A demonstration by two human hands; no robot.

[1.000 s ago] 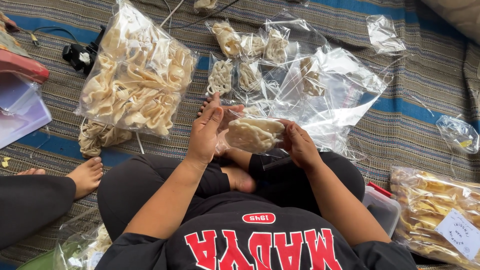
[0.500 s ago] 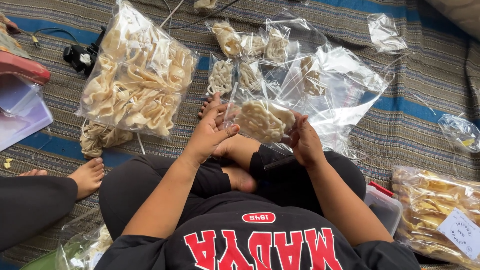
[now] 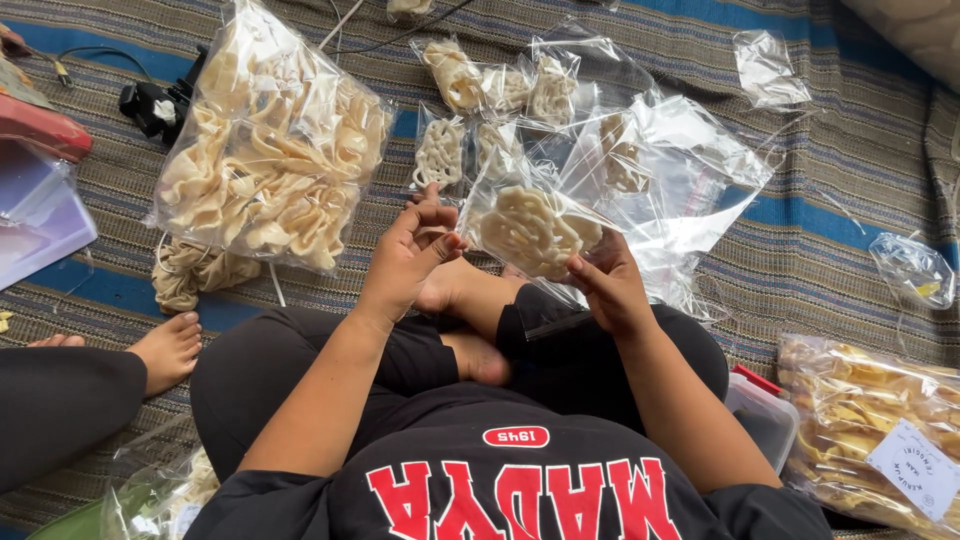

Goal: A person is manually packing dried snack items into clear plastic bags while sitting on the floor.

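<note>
I sit cross-legged on a striped woven mat (image 3: 820,200). My right hand (image 3: 610,285) grips the lower edge of a small clear plastic bag of pale lattice crackers (image 3: 528,230), held just above my legs. My left hand (image 3: 405,260) hovers just left of that bag, fingers spread and curled, not clearly touching it. Beyond the bag lie several small filled cracker packets (image 3: 480,90) and a pile of empty clear bags (image 3: 680,170).
A large clear sack of crackers (image 3: 265,170) stands at the left, a black device with a cable (image 3: 150,105) behind it. Another person's foot (image 3: 165,350) rests at lower left. A bag of yellowish crackers (image 3: 870,420) and a lidded container (image 3: 762,415) sit at right.
The small cracker bag has moved up and away from my lap. My left hand has come off it and opened, while my right hand keeps hold of its edge.
</note>
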